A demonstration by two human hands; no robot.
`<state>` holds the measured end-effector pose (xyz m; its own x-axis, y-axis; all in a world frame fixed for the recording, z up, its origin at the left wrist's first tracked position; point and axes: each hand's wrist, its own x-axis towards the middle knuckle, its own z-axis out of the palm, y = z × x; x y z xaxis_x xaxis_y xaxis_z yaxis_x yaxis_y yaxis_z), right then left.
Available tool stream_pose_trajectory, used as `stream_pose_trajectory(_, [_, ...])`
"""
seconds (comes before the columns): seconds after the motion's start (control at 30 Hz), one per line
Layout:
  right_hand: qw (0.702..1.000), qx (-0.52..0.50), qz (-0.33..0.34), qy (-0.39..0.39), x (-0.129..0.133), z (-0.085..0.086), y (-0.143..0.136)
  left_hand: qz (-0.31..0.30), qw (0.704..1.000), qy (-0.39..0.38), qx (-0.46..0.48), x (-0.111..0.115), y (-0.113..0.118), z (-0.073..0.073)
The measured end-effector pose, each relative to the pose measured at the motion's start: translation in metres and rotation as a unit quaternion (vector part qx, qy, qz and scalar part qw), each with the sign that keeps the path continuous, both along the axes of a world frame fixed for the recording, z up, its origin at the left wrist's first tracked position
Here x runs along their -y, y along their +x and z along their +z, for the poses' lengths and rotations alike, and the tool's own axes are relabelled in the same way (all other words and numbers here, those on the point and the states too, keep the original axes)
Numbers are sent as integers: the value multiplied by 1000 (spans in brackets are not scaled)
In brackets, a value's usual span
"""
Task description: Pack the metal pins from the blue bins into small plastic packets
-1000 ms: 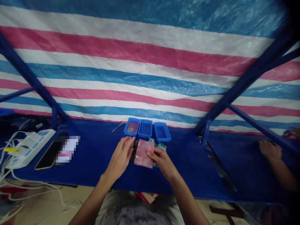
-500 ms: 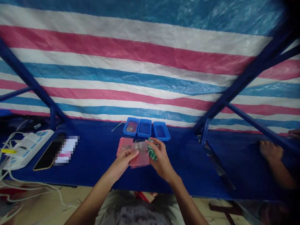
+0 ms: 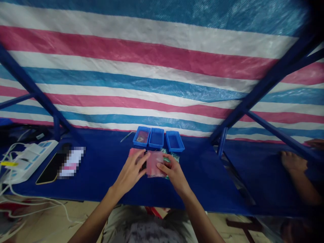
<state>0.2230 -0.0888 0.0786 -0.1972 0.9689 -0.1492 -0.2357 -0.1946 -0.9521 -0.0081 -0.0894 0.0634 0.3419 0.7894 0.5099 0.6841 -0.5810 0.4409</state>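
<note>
My right hand (image 3: 175, 171) pinches a translucent pink plastic bag (image 3: 154, 164), thumb on top and fingers behind it. My left hand (image 3: 129, 172) is at the bag's left edge with its fingers spread; whether a fingertip touches the bag I cannot tell. Partly hidden behind the left fingers, more pink bags (image 3: 133, 152) lie on the table. Green-and-silver packets (image 3: 175, 157) lie under and beside my right hand. Small dark pieces show between my hands, too small to name.
Behind my hands stand three blue trays; the left tray (image 3: 134, 143) holds a pinkish bag. A pen (image 3: 126, 137) lies beside it. At left are a phone (image 3: 49, 168), a power strip (image 3: 37, 162) and cables. Another person's hand (image 3: 295, 162) rests at right, beyond a blue frame bar (image 3: 222, 141).
My left hand has let go of the pink bag and moved slightly left, fingers spreading. The bag is now in my right hand, whose thumb has come over its front.
</note>
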Motion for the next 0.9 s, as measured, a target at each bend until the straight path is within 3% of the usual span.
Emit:
stream_pose_trajectory(0.1, [1000, 22, 12, -13, -1, 0, 0, -56, 998, -20, 35, 3, 8, 2])
stream_pose_trajectory(0.3, [989, 129, -57, 49, -7, -1, 6, 38, 952, -201, 229, -7, 18, 4])
stream_pose_trajectory(0.43, [980, 164, -66, 86, -8, -4, 13, -3, 924, -245, 295, -28, 11, 3])
stream_pose_trajectory(0.53, [977, 179, -72, 92, -7, -10, 19, -17, 906, -257, 337, -57, -1, 5])
stream_pose_trajectory(0.63, [976, 186, -75, 87, -5, -17, 23, 58, 932, -193, 301, -96, -21, 11])
stream_pose_trajectory(0.73, [974, 191, -82, 90, -2, -20, 29, 118, 970, -103, 186, -133, -41, 24])
stream_pose_trajectory(0.9, [970, 204, -101, 86, 1, -20, 39, 143, 977, -89, 130, -182, -46, 32])
